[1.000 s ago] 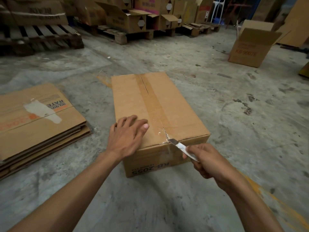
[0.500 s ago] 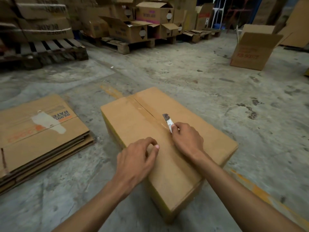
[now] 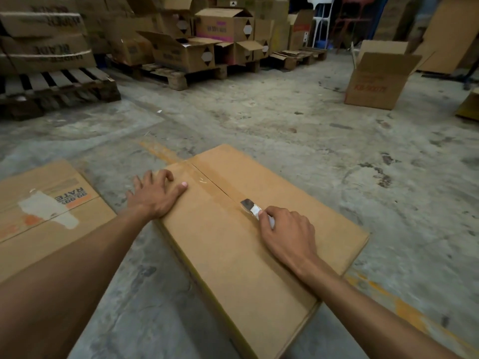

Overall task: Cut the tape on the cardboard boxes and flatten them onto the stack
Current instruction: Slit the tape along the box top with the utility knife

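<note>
Both hands are working the cardboard box (image 3: pixel 233 244): left hand (image 3: pixel 155 194) is lying spread, pressing its edge, right hand (image 3: pixel 286 233) is gripping a knife (image 3: pixel 251 207) on the tape (image 3: pixel 207 181).

The floor (image 3: pixel 285 130) is bare grey concrete, stained and blotched with dark patches, with a worn yellow-orange painted line (image 3: pixel 404 309) at four o'clock and another faded streak (image 3: pixel 158 151) near the centre. At ten o'clock a dark wooden pallet (image 3: pixel 59 92) sits on the concrete; a lighter pallet (image 3: pixel 181 76) lies at eleven o'clock. At one o'clock a white plastic chair (image 3: pixel 321 24) and a red one (image 3: pixel 355 19) stand in shadow. The light is dim and warm, and the far end is dark.
</note>
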Motion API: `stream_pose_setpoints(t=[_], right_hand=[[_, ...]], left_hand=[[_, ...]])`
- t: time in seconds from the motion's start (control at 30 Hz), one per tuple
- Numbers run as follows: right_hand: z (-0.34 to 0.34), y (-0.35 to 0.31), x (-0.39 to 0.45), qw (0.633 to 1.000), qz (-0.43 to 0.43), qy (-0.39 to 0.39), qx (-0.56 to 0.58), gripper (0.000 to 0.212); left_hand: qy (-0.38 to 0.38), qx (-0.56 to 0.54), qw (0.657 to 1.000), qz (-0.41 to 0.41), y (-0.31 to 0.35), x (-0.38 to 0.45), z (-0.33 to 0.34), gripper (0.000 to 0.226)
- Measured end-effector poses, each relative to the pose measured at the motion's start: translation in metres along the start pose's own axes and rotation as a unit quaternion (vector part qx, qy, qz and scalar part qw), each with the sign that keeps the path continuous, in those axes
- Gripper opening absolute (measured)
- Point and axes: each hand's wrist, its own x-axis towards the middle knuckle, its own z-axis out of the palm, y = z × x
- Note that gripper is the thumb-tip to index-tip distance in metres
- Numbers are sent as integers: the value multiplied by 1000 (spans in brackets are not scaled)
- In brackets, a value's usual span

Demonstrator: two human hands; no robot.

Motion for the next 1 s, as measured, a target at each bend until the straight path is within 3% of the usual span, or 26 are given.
stream_pose_setpoints(t=[0.1,0.27,0.5,0.67,0.87,1.0], right_hand=[[-1,7,8,1000,-15,-8,-25,34],[-11,31,46,998,-28,-31,-56,32],[-8,12,31,998,-4,-58,-24,21],[3,5,18,1000,17,1,8,21],[-12,25,34,1000,4,-22,-3,25],[-10,6,-15,999,4,-26,22,30]], left_hand=[[32,24,999,7,0,-3,0,77],[66,45,996,-31,1,-29,4,89],[73,113,989,-55,-2,-66,8,85],[62,116,991,-21,-6,-102,8,82],[75,136,988,19,14,-153,19,81],[41,39,998,35,11,-163,17,66]])
